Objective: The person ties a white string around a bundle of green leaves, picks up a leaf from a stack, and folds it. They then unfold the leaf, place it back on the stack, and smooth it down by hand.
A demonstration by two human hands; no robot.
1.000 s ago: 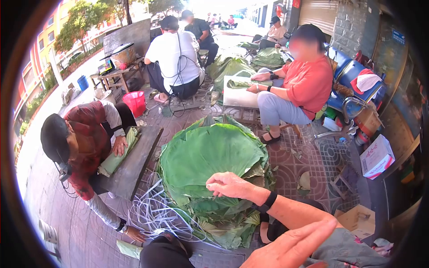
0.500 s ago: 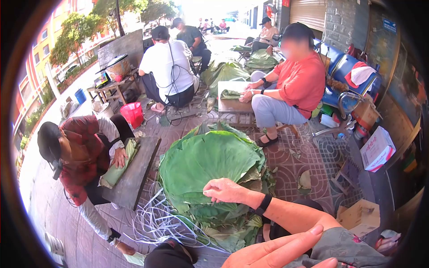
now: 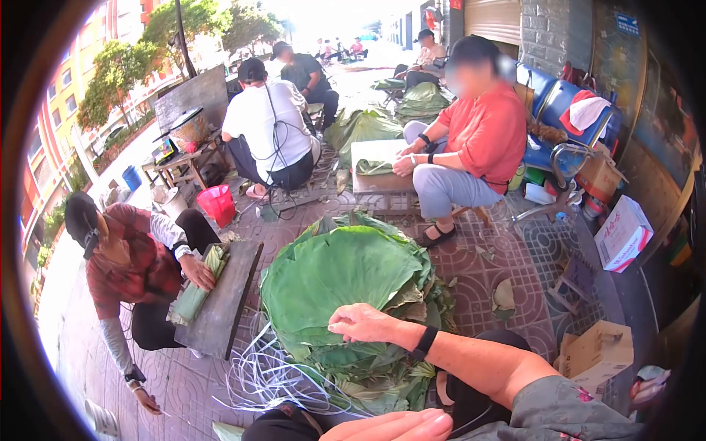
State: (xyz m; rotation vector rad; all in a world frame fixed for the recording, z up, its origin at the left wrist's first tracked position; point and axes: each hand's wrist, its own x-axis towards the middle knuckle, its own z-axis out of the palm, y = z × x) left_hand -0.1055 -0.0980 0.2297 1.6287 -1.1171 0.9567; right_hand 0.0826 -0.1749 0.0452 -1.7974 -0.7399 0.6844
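A stack of large green leaves (image 3: 338, 268) lies in front of me, with its ragged edges hanging down. My right hand (image 3: 360, 323), a black band on its wrist, hovers over the stack's near right part. Its fingers are bent together, and what they hold, if anything, is too small to make out. Close to the camera at the bottom edge is my left hand (image 3: 397, 428), only partly in view. Its fingers are stretched out side by side and no object shows in them. A tangle of white plastic strips (image 3: 276, 375) lies left of the stack.
On the left, a co-worker presses a leaf bundle (image 3: 195, 294) onto a wooden board (image 3: 232, 294). Another in red works at a low white-topped table (image 3: 379, 184). An open cardboard box (image 3: 599, 353) and a small stool (image 3: 573, 283) stand right. A red bucket (image 3: 216, 206) is farther off.
My left hand has sunk lower and its spread fingers have come together. My right hand stays over the leaves. The left co-worker's lower hand has moved left, away from a pale green piece.
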